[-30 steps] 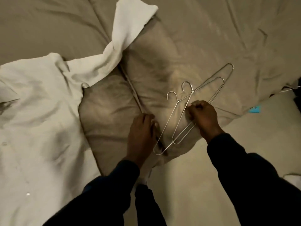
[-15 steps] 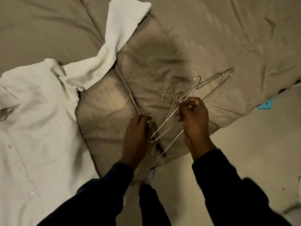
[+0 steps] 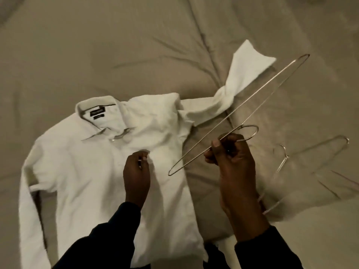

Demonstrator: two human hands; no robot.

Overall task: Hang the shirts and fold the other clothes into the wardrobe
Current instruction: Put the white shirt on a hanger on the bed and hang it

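Now the right hand (image 3: 233, 160) has its fingers curled round the neck of a wire hanger (image 3: 239, 115), holding it raised and tilted over the bedding (image 3: 97, 55), its wrist rising from a dark sleeve (image 3: 272, 249). Left hand (image 3: 137, 171) pinches the front of the white shirt (image 3: 87, 162), which lies spread face-up, collar away. More hangers (image 3: 310, 152) lie blurred to the right.
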